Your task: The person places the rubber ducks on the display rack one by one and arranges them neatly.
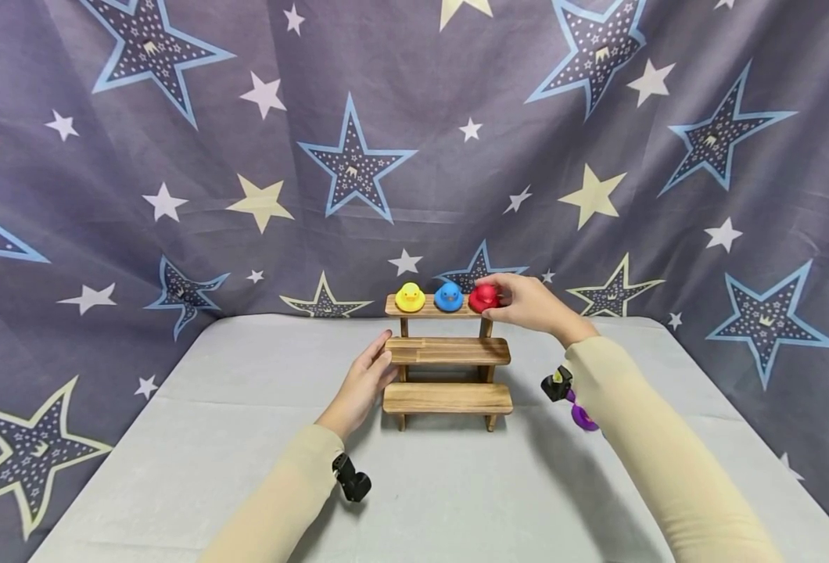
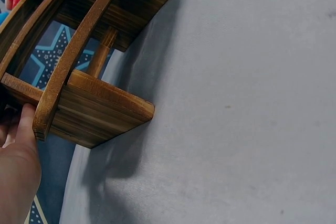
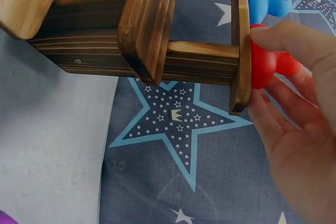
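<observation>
A three-tier wooden step shelf stands on the table. On its top tier a yellow rubber duck, a blue rubber duck and a red rubber duck sit in a row from left to right. My right hand pinches the red duck at the tier's right end; in the right wrist view, thumb and fingers lie around the duck. At the shelf's left side, my left hand grips the middle tier's end, and its fingers are partly hidden in the left wrist view.
A purple object, partly hidden by the right sleeve, lies on the light grey table to the right of the shelf. Close behind the shelf hangs a star-patterned cloth. Black cameras sit at both wrists.
</observation>
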`<action>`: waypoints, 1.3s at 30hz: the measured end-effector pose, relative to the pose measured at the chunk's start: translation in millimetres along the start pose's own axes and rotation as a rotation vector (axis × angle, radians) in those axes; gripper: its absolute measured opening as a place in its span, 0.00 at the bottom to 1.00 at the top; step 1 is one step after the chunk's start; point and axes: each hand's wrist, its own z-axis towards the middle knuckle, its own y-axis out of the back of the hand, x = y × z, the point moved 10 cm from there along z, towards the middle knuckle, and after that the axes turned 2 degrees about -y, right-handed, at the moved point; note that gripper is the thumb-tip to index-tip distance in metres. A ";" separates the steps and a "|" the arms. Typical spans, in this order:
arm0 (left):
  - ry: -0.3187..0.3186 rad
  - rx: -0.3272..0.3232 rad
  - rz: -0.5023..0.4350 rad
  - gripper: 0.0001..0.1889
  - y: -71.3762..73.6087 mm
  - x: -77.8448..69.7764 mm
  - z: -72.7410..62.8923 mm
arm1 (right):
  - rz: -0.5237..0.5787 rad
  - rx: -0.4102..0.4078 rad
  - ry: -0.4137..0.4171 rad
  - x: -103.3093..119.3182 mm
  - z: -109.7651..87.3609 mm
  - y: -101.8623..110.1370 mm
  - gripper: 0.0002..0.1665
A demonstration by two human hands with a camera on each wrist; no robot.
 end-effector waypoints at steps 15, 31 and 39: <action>0.011 -0.002 0.008 0.28 -1.0 -1.1 -0.1 | 0.043 -0.004 -0.001 -3.2 0.8 0.8 0.33; 0.001 -0.006 0.002 0.28 -1.2 -2.1 -0.8 | 0.080 -0.018 0.000 -7.4 -2.7 3.8 0.36; 0.010 -0.007 0.003 0.28 -1.2 -1.0 -0.5 | 0.160 -0.026 0.039 -12.5 -10.6 10.3 0.37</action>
